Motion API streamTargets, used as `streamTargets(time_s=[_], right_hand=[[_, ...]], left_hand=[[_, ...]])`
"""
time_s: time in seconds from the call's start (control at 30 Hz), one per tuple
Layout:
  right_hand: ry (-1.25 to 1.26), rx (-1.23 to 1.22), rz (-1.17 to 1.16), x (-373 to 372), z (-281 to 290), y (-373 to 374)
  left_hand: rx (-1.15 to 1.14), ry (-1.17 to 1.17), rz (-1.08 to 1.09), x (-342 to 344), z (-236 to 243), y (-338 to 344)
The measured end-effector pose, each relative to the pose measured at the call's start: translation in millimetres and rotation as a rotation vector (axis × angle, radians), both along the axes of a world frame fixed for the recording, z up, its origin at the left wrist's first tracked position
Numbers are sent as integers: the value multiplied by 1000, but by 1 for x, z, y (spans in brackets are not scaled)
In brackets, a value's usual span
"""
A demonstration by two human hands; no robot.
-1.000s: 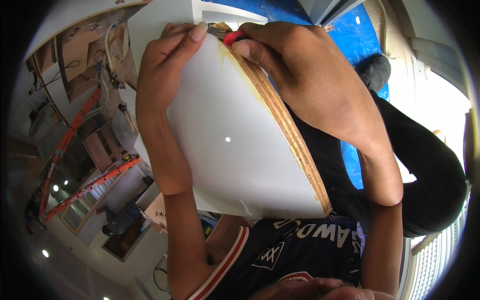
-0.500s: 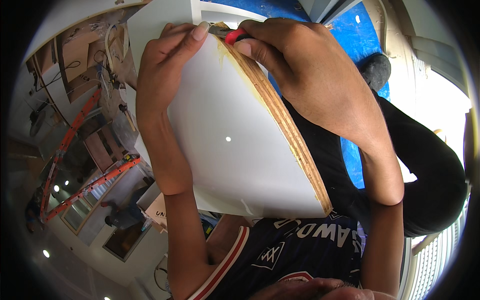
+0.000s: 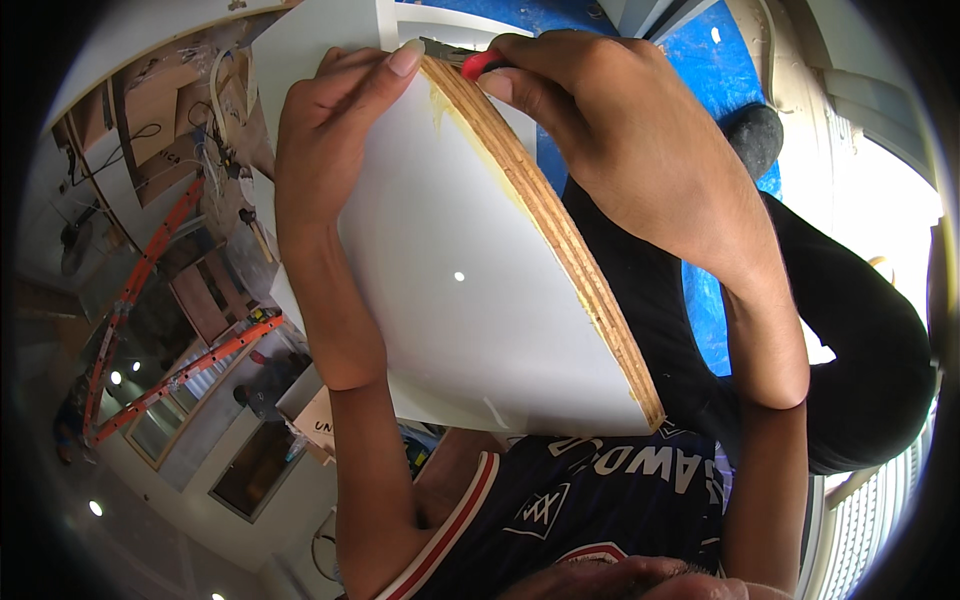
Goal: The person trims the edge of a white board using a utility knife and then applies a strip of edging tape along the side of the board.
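Note:
A white-faced plywood panel [image 3: 455, 230] leans across my lap, its bare layered edge [image 3: 545, 215] running from the far corner down to the near right. Yellowish residue, perhaps glue, streaks the face along that edge. My left hand [image 3: 335, 125] grips the panel's far end, thumb near the corner and fingers over the far side. In my right hand [image 3: 600, 120] is a cutter knife with a red and black handle [image 3: 480, 65]. Its grey blade [image 3: 445, 50] lies at the far corner, close to my left thumb. Whether the blade touches the wood is hard to tell.
Blue sheeting [image 3: 705, 60] covers the floor beyond the panel. My shoe [image 3: 752, 138] and black-clad leg [image 3: 850, 350] are at the right. On the left stand an orange ladder [image 3: 135, 275], cardboard boxes [image 3: 160, 125] and loose cables. Another person [image 3: 262, 390] is in the background.
My right hand has shifted slightly right with the knife, and more of the blade shows at the corner. My left hand stays nearly still. The background person has moved.

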State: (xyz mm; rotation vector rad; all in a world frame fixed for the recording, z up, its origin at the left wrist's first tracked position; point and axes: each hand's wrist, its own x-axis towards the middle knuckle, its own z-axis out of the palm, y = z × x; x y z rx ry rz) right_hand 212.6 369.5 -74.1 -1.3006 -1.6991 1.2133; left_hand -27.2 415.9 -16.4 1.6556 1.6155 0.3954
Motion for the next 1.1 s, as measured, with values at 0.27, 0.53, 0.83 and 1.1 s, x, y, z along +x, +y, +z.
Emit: streamTargets(time_s=[0.27,0.53,0.83,1.1], right_hand=[[103,-40,-15,-2,3,-5],[-11,-11,39,-1,1,-1],[10,-23,76,3,4,5],[-1,-62,71,6,6,5]], left_hand=[[-111,-171,182,-2,0,-1],[38,14,-23,3,0,-1],[62,3,-44,-1,0,-1],[52,11,-7,5,-1,-1]])
